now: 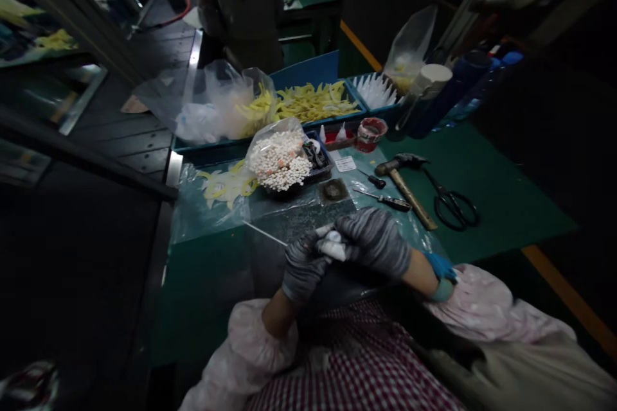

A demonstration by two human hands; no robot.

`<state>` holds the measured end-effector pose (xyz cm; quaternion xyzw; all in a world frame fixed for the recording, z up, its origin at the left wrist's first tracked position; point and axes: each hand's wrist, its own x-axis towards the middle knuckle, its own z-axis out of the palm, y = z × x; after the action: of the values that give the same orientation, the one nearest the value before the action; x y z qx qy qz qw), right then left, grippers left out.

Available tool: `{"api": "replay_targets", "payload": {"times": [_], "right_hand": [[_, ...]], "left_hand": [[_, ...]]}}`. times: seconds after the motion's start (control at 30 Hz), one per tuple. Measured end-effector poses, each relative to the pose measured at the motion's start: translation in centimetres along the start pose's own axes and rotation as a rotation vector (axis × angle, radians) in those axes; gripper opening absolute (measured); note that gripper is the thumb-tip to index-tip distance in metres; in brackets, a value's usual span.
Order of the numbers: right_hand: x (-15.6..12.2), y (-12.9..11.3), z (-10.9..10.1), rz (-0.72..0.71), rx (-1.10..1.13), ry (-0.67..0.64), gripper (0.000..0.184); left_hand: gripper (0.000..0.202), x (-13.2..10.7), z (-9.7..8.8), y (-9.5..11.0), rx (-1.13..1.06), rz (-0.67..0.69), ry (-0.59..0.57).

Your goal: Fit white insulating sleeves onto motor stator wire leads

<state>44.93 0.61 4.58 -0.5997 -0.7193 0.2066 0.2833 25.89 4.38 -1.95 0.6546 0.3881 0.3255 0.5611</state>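
Note:
Both my hands wear grey knit gloves and meet near the front edge of the green worktable (486, 192). My left hand (303, 264) is closed round a small white part (331, 246) from which a thin white stick (264, 233) juts out to the left. My right hand (373, 241) is closed over the same white part from the right. A clear plastic sheet (289, 212) lies under my hands.
A bag of small white pieces (279, 157), yellow strips (226, 185), blue trays of yellow strips (308, 101) and white cones (373, 90), a red cup (370, 133), a hammer (407, 183), two screwdrivers (385, 200), black scissors (450, 205). A person (241, 0) stands beyond the table.

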Motion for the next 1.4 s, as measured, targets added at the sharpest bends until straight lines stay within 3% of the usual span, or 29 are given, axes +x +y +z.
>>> {"api": "replay_targets", "payload": {"times": [0.07,0.13,0.2,0.3,0.37,0.43,0.57,0.7,0.77,0.83,1.0,1.2,1.4], "right_hand": [[-0.1,1.5,-0.4,0.035,0.023,-0.012,0.045],[-0.2,4.1,-1.6,0.097,0.035,0.038,0.039],[-0.3,7.7,-3.7,0.22,-0.002,0.21,0.029],[0.1,13.8,-7.5,0.465,-0.136,0.53,0.031],[0.6,17.2,-9.6,0.59,-0.179,0.598,0.034],[1.0,19.0,-10.7,0.641,-0.173,0.605,0.027],[0.3,17.6,-9.8,0.595,-0.103,0.636,0.02],[-1.2,15.3,-7.9,0.368,-0.026,0.62,0.027],[-1.2,16.2,-8.3,0.401,-0.038,0.659,0.028],[-0.8,18.3,-9.5,0.528,-0.059,0.685,0.03],[0.3,23.3,-12.0,0.622,-0.011,0.478,0.024],[-0.1,24.2,-11.6,0.639,0.063,0.334,0.03],[-1.4,24.4,-11.3,0.719,0.105,0.381,0.042]], "left_hand": [[0.037,0.1,0.2,0.2,-0.049,-0.056,-0.027],[0.035,0.2,0.4,0.1,-0.052,-0.091,-0.002],[0.036,0.2,0.6,-0.2,-0.05,-0.097,0.033],[0.039,0.1,0.7,-0.3,-0.049,-0.092,0.033],[0.039,0.1,0.8,-0.2,-0.038,-0.098,0.016],[0.039,0.0,0.8,-0.1,-0.035,-0.113,0.007],[0.035,0.2,0.6,0.6,-0.064,-0.159,-0.041],[0.034,0.8,0.6,1.9,-0.193,-0.206,-0.121],[0.032,1.0,0.6,2.4,-0.221,-0.19,-0.152],[0.031,1.0,0.6,2.5,-0.219,-0.179,-0.161],[0.032,0.4,0.3,1.6,-0.214,-0.197,-0.132],[0.034,0.5,0.1,1.5,-0.213,-0.229,-0.124],[0.036,0.8,0.2,1.6,-0.235,-0.24,-0.139]]}}
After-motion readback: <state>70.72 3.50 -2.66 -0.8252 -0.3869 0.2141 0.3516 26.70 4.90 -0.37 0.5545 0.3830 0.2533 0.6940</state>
